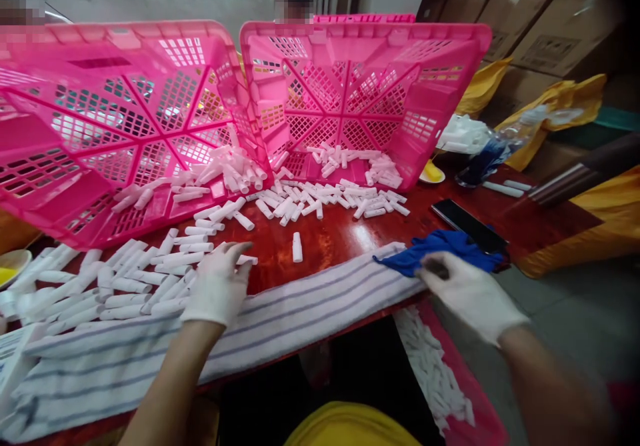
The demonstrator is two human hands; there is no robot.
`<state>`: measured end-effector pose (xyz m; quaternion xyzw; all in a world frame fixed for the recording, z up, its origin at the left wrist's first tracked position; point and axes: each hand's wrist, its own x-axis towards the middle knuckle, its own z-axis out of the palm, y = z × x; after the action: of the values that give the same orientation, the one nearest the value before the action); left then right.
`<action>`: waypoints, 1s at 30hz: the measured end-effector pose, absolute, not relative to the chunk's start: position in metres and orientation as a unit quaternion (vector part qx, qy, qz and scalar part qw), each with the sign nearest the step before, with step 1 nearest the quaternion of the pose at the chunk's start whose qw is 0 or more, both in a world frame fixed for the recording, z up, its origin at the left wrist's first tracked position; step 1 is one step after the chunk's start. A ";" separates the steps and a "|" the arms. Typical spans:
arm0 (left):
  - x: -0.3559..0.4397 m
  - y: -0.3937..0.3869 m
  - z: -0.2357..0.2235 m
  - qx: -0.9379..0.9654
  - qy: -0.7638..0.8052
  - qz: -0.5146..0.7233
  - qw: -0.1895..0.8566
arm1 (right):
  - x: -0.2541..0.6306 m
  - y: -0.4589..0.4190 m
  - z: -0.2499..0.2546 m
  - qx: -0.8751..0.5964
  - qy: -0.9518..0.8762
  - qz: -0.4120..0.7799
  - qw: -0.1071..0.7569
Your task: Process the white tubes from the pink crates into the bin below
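My left hand [219,283], in a white glove, lies on the edge of the striped towel [300,306] with its fingers stretched toward the white plastic tubes [130,279] scattered on the red table [350,233]. One tube [297,247] stands apart in the middle. My right hand [467,293], also gloved, rests on the towel's right end and touches a blue cloth [440,247]; its fingers look curled at the cloth, somewhat blurred.
Two pink baskets [115,119] [360,93] lie tipped on their sides, white tubes spilling out. A black phone [467,225] lies by the blue cloth. A pink tray with tubes [440,373] sits below the table. Yellow bags and cardboard boxes stand at right. Another person is behind the baskets.
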<state>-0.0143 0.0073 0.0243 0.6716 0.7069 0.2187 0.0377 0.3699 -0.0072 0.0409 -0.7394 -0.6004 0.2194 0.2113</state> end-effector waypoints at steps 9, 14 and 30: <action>0.080 0.053 0.004 0.638 0.756 0.111 0.091 | 0.193 0.158 0.021 -0.671 -0.699 0.195 0.153; 0.055 0.032 -0.001 0.626 0.707 0.265 0.194 | 0.194 0.142 0.010 -0.672 -0.690 0.205 0.175; 0.074 -0.014 0.028 0.534 0.551 0.403 0.499 | 0.238 0.044 0.065 -0.397 -0.519 0.607 0.453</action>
<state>0.0743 -0.0143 0.0281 0.5337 0.5510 0.4034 0.4988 0.2382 0.0443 0.0651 -0.3969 -0.5189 0.6067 0.4529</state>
